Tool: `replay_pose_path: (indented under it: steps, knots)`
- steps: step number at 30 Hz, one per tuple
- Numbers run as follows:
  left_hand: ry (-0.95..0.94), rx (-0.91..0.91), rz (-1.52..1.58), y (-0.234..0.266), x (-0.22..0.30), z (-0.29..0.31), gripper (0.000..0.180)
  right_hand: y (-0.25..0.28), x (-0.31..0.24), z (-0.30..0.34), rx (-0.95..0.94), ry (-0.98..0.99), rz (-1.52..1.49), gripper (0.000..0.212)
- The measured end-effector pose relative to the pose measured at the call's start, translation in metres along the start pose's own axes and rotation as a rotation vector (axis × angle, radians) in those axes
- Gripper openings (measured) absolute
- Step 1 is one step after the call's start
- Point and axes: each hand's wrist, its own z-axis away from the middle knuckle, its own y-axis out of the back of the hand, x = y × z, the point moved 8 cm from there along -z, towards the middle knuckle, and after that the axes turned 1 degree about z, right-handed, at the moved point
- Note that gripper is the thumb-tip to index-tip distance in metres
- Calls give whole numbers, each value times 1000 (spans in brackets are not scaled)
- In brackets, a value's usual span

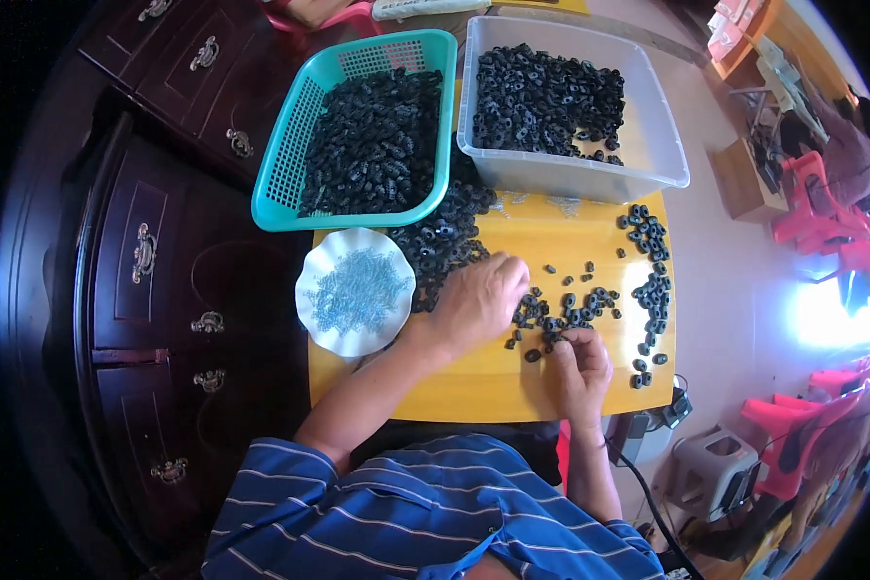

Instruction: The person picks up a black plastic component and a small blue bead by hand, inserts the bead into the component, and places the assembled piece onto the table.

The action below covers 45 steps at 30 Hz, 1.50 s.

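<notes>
My left hand (479, 300) is over the middle of the yellow tabletop (435, 391), its fingers curled together beside a dark heap of small black plastic parts (442, 237). What those fingers hold, if anything, is hidden. Closer to the table's front edge, my right hand (585, 377) pinches a small black plastic piece (559, 340) between thumb and fingers. Loose black pieces (578, 314) lie scattered just beyond it. A white scalloped bowl (309, 324) of tiny thin springs (358, 290) stands left of my left hand.
Behind the heap stands a green basket (439, 184) full of black parts. Beside it is a clear plastic bin (648, 145) with more black pieces. More pieces (652, 290) line the table's right side. Dark cabinets (145, 290) flank the left; stools and other people are at right.
</notes>
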Motion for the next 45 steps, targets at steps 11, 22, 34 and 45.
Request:
replay_pose_path:
  steps: [11,22,34,45]
  knots:
    - [-12,-67,74,10,14,44,10,-32,-1,1,-145,-191,-311,12]
    - [10,-112,105,4,18,61,10,-40,8,9,-182,-235,-323,14]
    - [-8,-125,109,-3,21,61,11,-36,5,11,-243,-201,-276,13]
    - [28,-128,570,-9,28,63,12,-39,15,25,-384,-306,-531,13]
